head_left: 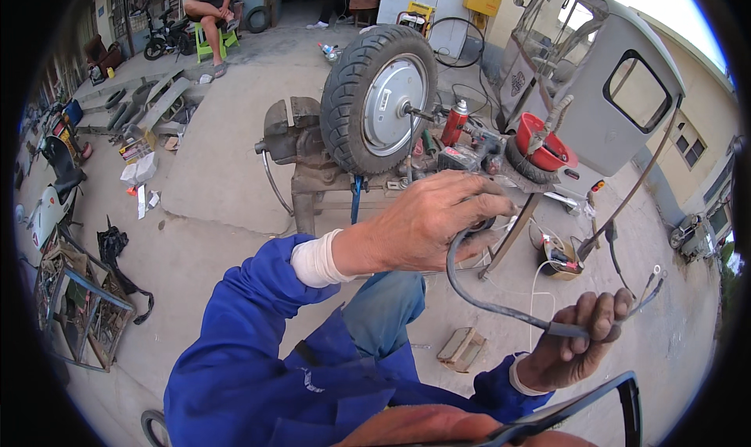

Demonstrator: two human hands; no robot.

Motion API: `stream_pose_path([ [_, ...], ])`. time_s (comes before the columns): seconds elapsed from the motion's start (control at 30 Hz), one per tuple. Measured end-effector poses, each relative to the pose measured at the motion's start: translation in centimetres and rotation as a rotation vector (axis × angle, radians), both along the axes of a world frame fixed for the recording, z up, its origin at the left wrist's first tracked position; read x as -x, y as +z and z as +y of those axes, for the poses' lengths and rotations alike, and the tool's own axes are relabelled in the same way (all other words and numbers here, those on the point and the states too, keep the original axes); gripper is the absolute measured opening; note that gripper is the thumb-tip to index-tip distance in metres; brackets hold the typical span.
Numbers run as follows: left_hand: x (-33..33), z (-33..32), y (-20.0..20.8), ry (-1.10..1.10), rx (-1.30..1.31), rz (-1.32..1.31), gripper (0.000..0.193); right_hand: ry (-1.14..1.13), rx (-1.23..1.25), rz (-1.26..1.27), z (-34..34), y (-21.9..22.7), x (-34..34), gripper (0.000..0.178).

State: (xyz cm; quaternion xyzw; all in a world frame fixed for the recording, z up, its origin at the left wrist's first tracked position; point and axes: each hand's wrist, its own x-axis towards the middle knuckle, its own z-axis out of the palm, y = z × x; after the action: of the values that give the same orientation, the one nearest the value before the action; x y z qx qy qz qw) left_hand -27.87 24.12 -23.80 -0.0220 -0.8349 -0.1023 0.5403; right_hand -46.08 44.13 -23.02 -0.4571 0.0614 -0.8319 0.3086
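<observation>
My left hand (426,216), in a blue sleeve with a pale cuff, is closed round a grey cable; a dark piece shows between its thumb and fingers. From there the cable (489,310) curves down to my right hand (587,333), whose blackened fingers close on a thicker dark sleeved stretch. Beyond the right fingers, thin wires end in ring terminals (655,275). Behind my left hand, a motor wheel (391,107) with a black tyre and silver hub stands upright beside a bench vise (293,130).
The workbench holds a red spray can (455,122), tools and a red bowl (540,142) on a small tyre. At right stands a grey three-wheeler cab (602,71). A box of tools (562,259) and a wooden block (461,349) lie on the ground. A person (210,9) sits far left.
</observation>
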Motion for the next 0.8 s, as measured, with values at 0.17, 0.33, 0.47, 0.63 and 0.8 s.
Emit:
stream_pose_path([
  [0.17, 2.5, 1.3, 0.1, -0.217, -0.174, -0.176, 0.036, 0.090, 0.307, 0.029, 4.3, 2.4, 2.2, 0.029],
  [0.33, 5.5, -1.4, -4.1, 0.099, -0.055, -0.524, 0.033, -0.195, 0.231, -0.023, 6.5, 1.6, 7.2, 0.029],
  [0.47, 5.8, -4.1, -8.5, 0.467, 0.189, -0.386, 0.039, -0.478, 0.012, -0.133, 8.7, -3.7, 17.3, 0.038],
  [0.63, 4.3, -11.0, -11.3, 0.598, 0.140, -0.190, 0.049, -0.564, -0.289, -0.315, 7.4, -11.9, 21.9, 0.039],
  [0.8, 3.2, -14.1, -12.6, 0.518, -0.318, -0.127, 0.084, -0.408, -0.395, -0.518, 6.8, -19.8, 23.7, 0.027],
])
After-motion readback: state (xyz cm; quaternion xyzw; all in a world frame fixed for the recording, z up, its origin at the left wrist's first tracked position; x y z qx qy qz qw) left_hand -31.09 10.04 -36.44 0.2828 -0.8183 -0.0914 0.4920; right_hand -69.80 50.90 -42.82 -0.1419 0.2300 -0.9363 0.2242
